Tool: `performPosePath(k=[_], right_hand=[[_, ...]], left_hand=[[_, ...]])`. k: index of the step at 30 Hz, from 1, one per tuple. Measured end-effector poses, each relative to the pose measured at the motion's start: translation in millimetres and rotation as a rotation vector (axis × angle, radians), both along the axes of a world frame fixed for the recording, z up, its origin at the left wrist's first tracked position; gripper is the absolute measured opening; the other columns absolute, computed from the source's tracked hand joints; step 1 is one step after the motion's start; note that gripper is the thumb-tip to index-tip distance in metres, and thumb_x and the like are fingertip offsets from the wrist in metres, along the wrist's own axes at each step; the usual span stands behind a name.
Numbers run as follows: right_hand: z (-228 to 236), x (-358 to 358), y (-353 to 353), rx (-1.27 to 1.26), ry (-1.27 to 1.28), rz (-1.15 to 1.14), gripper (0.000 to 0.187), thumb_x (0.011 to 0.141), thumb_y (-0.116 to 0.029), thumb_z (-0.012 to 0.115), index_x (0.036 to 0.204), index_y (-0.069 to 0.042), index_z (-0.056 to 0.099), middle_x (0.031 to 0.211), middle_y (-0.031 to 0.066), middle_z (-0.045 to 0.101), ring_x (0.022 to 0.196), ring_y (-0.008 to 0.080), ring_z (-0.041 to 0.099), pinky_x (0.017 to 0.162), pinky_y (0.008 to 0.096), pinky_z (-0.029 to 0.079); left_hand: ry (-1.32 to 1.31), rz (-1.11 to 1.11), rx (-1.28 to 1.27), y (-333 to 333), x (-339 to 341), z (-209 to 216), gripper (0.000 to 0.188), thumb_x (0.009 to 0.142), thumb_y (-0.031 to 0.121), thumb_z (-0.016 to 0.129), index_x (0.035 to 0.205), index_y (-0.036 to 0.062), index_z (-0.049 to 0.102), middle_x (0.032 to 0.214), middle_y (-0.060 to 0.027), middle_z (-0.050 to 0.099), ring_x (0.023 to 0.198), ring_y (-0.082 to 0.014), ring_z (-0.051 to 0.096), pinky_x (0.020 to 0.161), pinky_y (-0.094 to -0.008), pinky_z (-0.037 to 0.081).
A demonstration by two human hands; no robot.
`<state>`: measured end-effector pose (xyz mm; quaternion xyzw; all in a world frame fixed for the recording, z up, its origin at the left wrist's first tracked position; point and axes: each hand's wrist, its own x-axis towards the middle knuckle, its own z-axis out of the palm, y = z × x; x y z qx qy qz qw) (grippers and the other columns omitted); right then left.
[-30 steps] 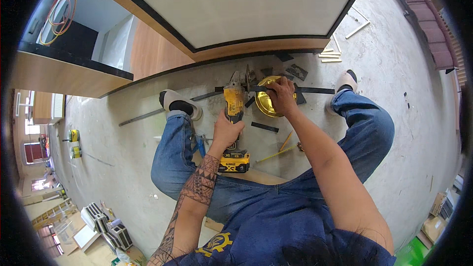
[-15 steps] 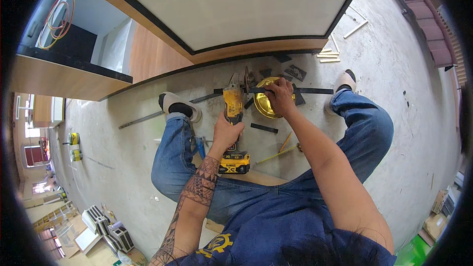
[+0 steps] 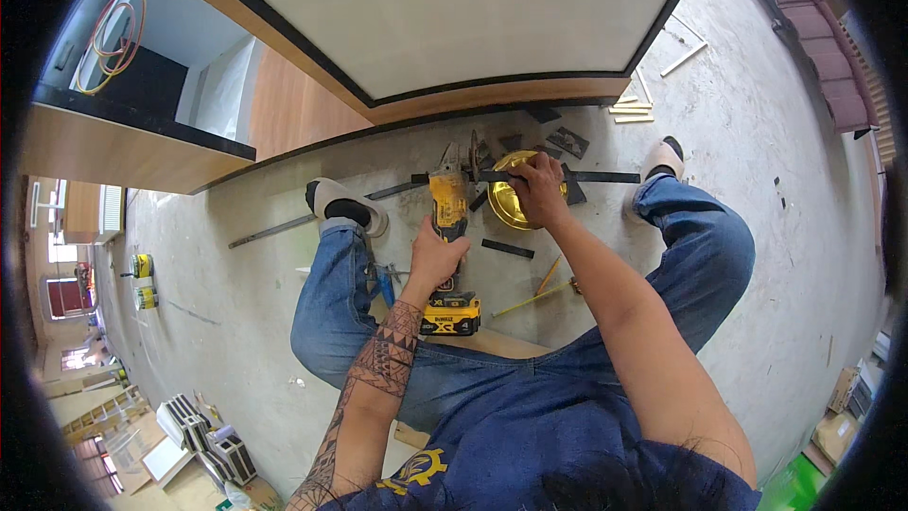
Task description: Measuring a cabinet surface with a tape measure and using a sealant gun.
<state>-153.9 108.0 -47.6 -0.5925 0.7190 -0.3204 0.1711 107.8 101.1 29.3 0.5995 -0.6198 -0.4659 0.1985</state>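
My left hand [image 3: 438, 258] is wrapped round the body of a yellow and black cordless angle grinder [image 3: 449, 197], its battery toward me. The grinder's disc [image 3: 474, 153] stands edge-on against a long black strip [image 3: 605, 176] that runs across in front of me. On the strip, right of the disc, my right hand [image 3: 541, 191] presses with closed fingers. Beneath that hand and strip sits a shiny gold round tin [image 3: 512, 211]. A short black offcut [image 3: 508, 247] lies on the floor between my arms.
A large white panel with a wood and black edge [image 3: 492, 19] rises just ahead. Flat dark pieces [image 3: 567, 140] lie by its base. Another long dark strip [image 3: 274, 231] extends to the left. A yellow measuring tape [image 3: 530, 298] and pencil-like stick [image 3: 549, 274] rest near my right forearm.
Almost nothing differs. The grinder's disc has shifted very slightly against the strip, while both hands keep their places.
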Motion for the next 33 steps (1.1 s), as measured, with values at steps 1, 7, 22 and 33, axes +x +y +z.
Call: performPosePath(k=[1, 7, 22, 33], right_hand=[[1, 0, 0, -0.006, 0.0, 0.001, 0.028, 0.093, -0.018, 0.079, 0.121, -0.016, 0.08, 0.128, 0.0177, 0.059, 0.126, 0.0409, 0.052, 0.112, 0.0552, 0.04], [1, -1, -1, -0.043, 0.032, 0.015, 0.027, 0.091, -0.016, 0.08, 0.118, -0.015, 0.081, 0.123, 0.0178, 0.06, 0.123, 0.0412, 0.055, 0.109, 0.0554, 0.041], [0, 2, -1, -0.09, 0.027, 0.005, 0.026, 0.087, -0.017, 0.082, 0.113, -0.016, 0.082, 0.116, 0.0152, 0.06, 0.118, 0.0392, 0.056, 0.107, 0.0539, 0.041], [1, 1, 0, -0.048, 0.019, 0.02, 0.026, 0.09, -0.015, 0.08, 0.116, -0.017, 0.081, 0.117, 0.0153, 0.06, 0.122, 0.0405, 0.055, 0.108, 0.0541, 0.04]], left_hand=[[0.012, 0.016, 0.079, 1, 1, 1, 0.053, 0.081, 0.021, 0.078, 0.124, -0.0001, 0.058, 0.087, -0.0113, 0.076, 0.071, -0.0228, 0.076, 0.073, -0.0375, 0.06], [0.006, 0.008, 0.123, 1, -2, 13, 0.057, 0.08, 0.02, 0.079, 0.128, -0.001, 0.057, 0.09, -0.014, 0.077, 0.072, -0.0253, 0.077, 0.074, -0.0393, 0.061], [-0.018, 0.007, 0.173, -2, 4, -2, 0.068, 0.079, 0.027, 0.082, 0.135, -0.0015, 0.056, 0.116, -0.0226, 0.077, 0.107, -0.0353, 0.077, 0.096, -0.0434, 0.059], [-0.063, -0.009, 0.201, -1, 5, 0, 0.073, 0.079, 0.028, 0.081, 0.139, -0.0037, 0.055, 0.119, -0.0248, 0.076, 0.111, -0.0378, 0.076, 0.098, -0.0448, 0.059]])
